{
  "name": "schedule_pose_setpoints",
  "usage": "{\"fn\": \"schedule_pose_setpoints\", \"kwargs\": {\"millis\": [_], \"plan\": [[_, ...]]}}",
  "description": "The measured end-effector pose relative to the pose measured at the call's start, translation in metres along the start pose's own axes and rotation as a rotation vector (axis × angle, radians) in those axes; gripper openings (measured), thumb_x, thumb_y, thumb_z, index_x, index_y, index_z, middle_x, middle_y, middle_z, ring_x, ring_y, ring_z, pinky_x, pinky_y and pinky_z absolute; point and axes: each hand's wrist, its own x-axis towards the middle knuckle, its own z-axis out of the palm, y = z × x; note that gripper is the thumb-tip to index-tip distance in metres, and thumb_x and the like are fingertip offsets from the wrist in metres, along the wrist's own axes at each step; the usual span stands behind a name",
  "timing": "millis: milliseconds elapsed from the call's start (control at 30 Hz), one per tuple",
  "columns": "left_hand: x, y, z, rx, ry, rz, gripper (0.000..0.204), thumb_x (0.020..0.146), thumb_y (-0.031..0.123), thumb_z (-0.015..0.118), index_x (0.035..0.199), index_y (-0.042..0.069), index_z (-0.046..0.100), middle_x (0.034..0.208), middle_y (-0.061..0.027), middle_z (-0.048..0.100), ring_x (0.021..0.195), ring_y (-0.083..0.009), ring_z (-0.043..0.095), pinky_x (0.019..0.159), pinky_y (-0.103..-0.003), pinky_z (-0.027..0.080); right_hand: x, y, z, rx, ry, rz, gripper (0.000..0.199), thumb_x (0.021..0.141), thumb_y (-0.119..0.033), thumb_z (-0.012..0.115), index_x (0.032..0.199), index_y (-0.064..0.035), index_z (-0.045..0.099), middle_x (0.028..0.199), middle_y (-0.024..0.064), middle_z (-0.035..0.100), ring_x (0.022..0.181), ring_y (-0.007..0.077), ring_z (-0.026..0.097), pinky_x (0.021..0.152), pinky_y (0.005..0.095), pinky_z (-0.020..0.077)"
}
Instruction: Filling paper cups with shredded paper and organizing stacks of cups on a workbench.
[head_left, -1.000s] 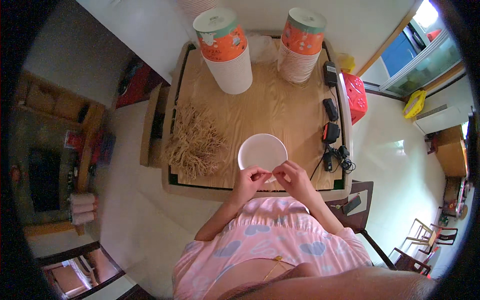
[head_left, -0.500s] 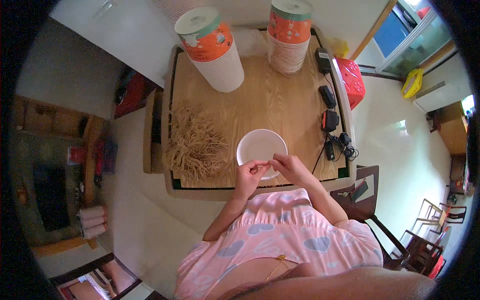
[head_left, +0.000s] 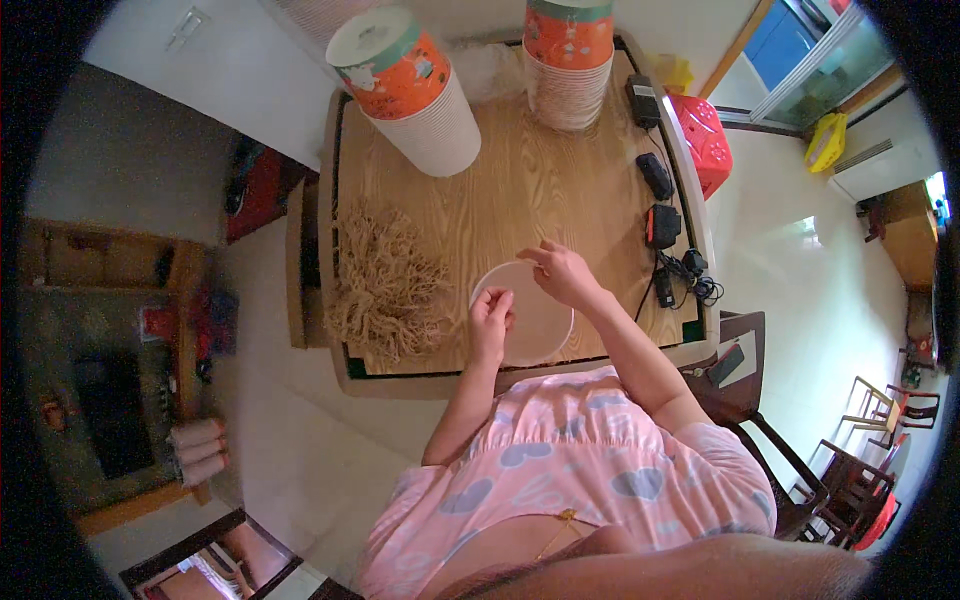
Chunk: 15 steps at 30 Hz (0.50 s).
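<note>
White tub [head_left: 542,338] stood upright — left hand [head_left: 490,318] curled above, right hand [head_left: 564,276] near far rim; grasps could not be determined.

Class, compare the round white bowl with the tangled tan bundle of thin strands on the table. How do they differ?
The round white bowl is pale and smooth, while the tangled tan bundle of thin strands is brownish and rough.
The bowl has a neat circular rim; the bundle's outline is ragged.
The person's left hand overlaps the bowl in this view; neither hand overlaps the bundle.
Both are on the wood-grain tabletop.
</note>
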Motion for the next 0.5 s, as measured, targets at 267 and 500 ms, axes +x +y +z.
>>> {"fn": "schedule_pose_setpoints", "kwargs": {"millis": [267, 500], "plan": [[0.007, -0.022, 0.006, 0.28, -0.04, 0.111, 0.007, 0.079, 0.016, 0.062, 0.079, 0.008, 0.061, 0.058, 0.0065, 0.049, 0.047, -0.0009, 0.039, 0.04, -0.017, 0.027, -0.059, -0.008, 0.005, 0.24, 0.002, 0.289, 0.035, 0.073, -0.003, 0.051, 0.107, -0.0118, 0.054, 0.091, 0.0155, 0.055, 0.083, 0.035, 0.056, 0.07, 0.0419, 0.0475], [0.006, -0.032, 0.009, 0.319, -0.002, 0.073, 0.012, 0.076, 0.013, 0.064, 0.08, 0.002, 0.062, 0.077, -0.0007, 0.06, 0.071, -0.0078, 0.052, 0.066, -0.022, 0.04, -0.073, 0.0, 0.009, 0.345, 0.086, 0.221, 0.039, 0.069, 0.0, 0.052, 0.108, -0.0083, 0.053, 0.071, 0.0098, 0.046, 0.06, 0.0215, 0.049, 0.057, 0.0324, 0.043]]}}
